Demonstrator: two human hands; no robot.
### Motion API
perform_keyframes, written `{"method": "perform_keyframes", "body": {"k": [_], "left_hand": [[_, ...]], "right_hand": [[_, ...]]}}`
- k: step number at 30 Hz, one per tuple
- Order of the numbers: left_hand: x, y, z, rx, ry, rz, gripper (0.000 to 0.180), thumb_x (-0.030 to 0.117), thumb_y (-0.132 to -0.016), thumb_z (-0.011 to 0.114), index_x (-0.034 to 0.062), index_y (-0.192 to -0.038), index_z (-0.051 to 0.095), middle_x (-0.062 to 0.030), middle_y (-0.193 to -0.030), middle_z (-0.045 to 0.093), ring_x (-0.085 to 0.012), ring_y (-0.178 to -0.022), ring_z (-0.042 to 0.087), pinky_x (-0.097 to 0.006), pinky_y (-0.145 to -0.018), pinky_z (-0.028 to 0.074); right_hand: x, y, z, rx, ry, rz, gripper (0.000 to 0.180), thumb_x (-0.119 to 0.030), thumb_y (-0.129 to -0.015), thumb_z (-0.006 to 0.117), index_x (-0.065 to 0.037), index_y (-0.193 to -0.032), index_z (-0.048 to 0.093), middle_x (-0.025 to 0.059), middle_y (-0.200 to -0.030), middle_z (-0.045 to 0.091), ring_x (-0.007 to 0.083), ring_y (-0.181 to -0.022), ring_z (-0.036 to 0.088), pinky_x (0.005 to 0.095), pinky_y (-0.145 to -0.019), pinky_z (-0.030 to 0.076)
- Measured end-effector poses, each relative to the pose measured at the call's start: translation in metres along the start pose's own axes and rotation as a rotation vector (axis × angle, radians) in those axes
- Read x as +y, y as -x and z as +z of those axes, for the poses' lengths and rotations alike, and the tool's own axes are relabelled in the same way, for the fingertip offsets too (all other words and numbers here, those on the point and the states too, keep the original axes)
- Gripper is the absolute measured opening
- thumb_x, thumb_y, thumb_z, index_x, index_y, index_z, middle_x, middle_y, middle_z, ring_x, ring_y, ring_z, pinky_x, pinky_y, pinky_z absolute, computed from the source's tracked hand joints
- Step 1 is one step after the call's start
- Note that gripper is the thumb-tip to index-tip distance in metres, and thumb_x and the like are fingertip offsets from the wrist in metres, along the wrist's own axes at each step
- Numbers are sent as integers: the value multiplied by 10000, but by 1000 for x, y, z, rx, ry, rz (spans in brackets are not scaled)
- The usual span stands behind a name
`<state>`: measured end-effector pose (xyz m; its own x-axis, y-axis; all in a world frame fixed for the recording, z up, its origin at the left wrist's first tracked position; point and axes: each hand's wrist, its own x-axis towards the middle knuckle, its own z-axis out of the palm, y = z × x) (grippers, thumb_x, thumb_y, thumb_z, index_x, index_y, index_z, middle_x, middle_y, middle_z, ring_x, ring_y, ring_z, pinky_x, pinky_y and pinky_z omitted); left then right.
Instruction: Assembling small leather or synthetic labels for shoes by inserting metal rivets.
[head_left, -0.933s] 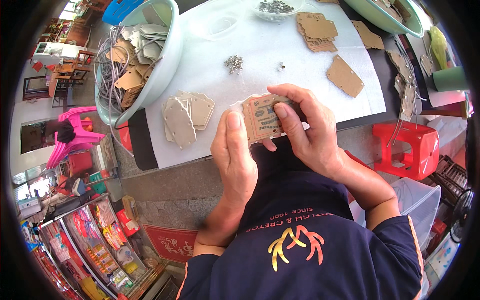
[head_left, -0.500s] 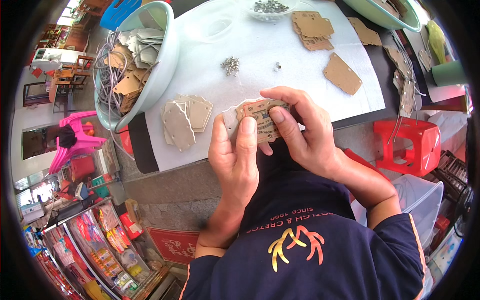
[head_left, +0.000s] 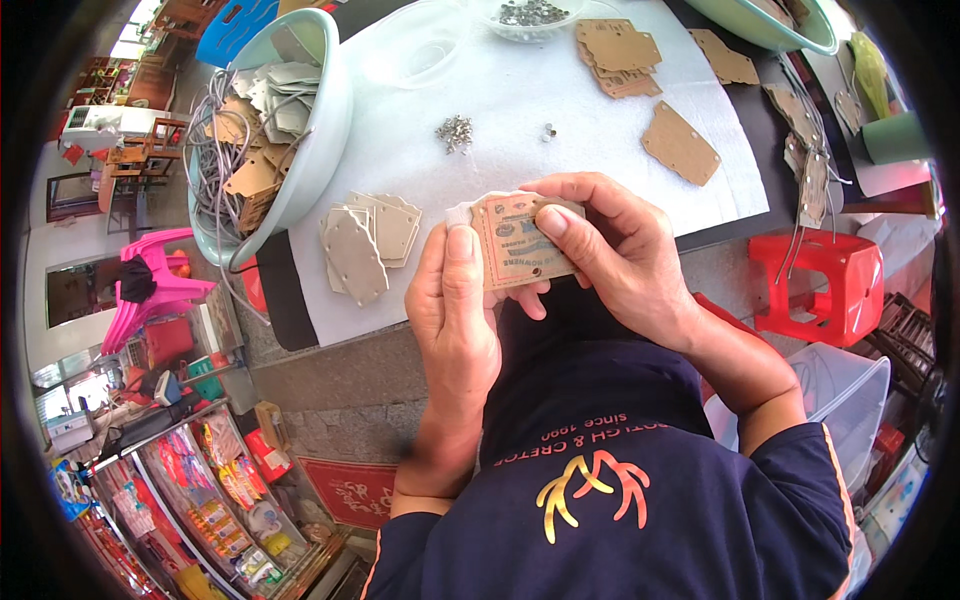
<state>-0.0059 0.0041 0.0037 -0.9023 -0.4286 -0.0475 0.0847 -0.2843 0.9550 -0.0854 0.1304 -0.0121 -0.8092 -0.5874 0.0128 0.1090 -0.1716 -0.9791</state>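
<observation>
While both hands meet over the near edge of the white cloth (head_left: 560,120), they share one small printed cardboard tag (head_left: 520,240), tan with a reddish border. The left hand (head_left: 455,320) is curled closed around the tag's left side, its thumb lying flat and pointing up along the printed face, the other fingers hidden behind it. The right hand (head_left: 610,250) pinches the tag's upper right corner, the thumb pressed on the front, the forefinger arched over the top edge, and the remaining fingers folded behind. A scrap of white material shows just behind the tag at its left top corner; what it is cannot be told.

Just left of the left thumb lies a fanned stack of pale grey tag blanks (head_left: 365,240) with punched corner holes. Beyond the fingertips sit a small cluster of silver eyelets (head_left: 455,132) and one or two loose ones (head_left: 548,130). Farther out from the right forefinger lies a single brown cardboard piece (head_left: 680,143), and beyond that a stack of brown cardboard pieces (head_left: 618,55) beside a clear dish of metal bits (head_left: 530,14). Well to the left of the left hand stands a pale green basin (head_left: 325,130) filled with grey cords and more tags. Off to the right of the right wrist is a red plastic stool (head_left: 820,280).
</observation>
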Motion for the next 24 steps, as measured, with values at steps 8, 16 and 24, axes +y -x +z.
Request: {"method": "perform_keyframes", "body": {"k": [8, 16, 24], "left_hand": [[-1, -1, 0, -27, 26, -4, 423, 283, -1065, 314, -71, -1171, 520, -157, -937, 650, -179, -701, 632, -257, -528, 500], [-2, 1, 0, -33, 14, -3, 433, 298, -1064, 312, -69, -1194, 502, -159, -948, 649, -183, -723, 637, -258, -532, 507], [-6, 2, 3, -1, -97, 85, 276, 141, -1026, 445, -55, -1212, 501, -123, -938, 642, -136, -726, 625, -232, -528, 499]], "right_hand": [[-3, 2, 3, 71, 21, 37, 259, -132, -980, 580, 32, -1177, 620, 59, -884, 680, 67, -817, 602, 232, -716, 505], [0, 1, 7, 116, 11, 38, 248, -114, -972, 585, 28, -1171, 629, 51, -879, 678, 57, -819, 601, 215, -706, 501], [18, -1, 8, 172, 171, -237, 245, -76, -903, 654, -11, -1140, 655, 35, -801, 586, 62, -628, 499, 220, -554, 409]]}}
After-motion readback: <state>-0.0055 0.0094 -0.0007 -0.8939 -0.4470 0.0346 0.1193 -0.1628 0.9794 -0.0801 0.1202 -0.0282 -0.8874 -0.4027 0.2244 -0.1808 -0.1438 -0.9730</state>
